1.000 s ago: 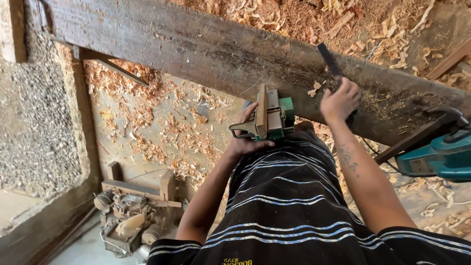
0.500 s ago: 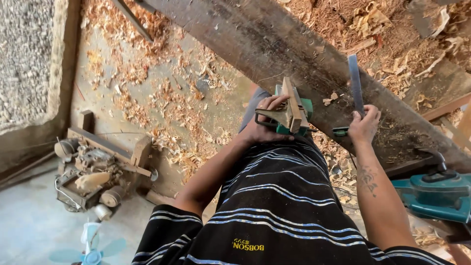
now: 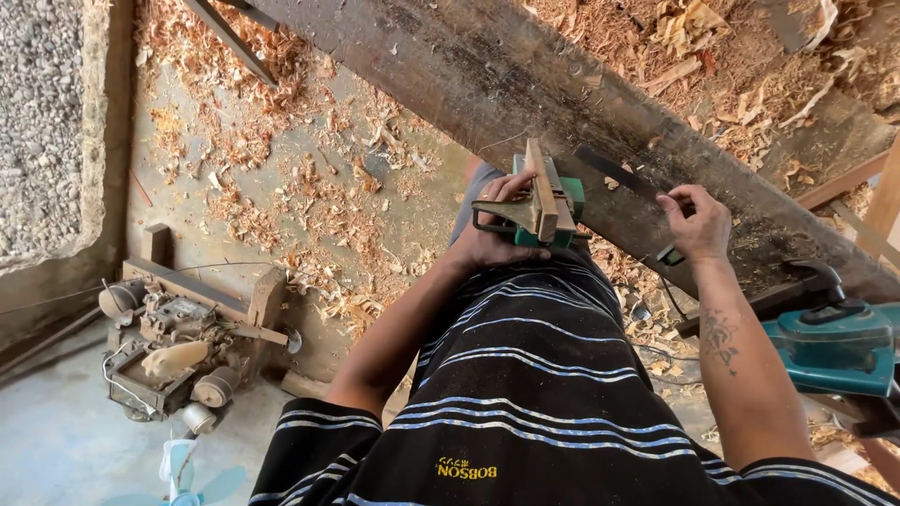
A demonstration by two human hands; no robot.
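Observation:
My left hand [image 3: 495, 236] grips a small green power tool [image 3: 548, 201] with a wooden block fixed on it, held against my lap. My right hand [image 3: 698, 221] pinches the end of a dark flat metal strip [image 3: 616, 172]. The strip lies slanted on a long, dark, weathered wooden beam [image 3: 487, 80] that runs diagonally across the view in front of me. The green tool sits just below the beam's near edge. My striped shirt [image 3: 544, 394] fills the lower middle of the view.
A teal power tool [image 3: 834, 345] rests at the right by my forearm. An old motor on a wooden frame [image 3: 178, 342] stands on the floor at left, a small fan [image 3: 192, 468] below it. Wood shavings [image 3: 309, 215] cover the floor. A gravel-faced slab [image 3: 47, 122] is at far left.
My right hand has tipped the metal strip from upright down onto the beam, pointing left. My left hand keeps hold of the green tool. The view has shifted a little.

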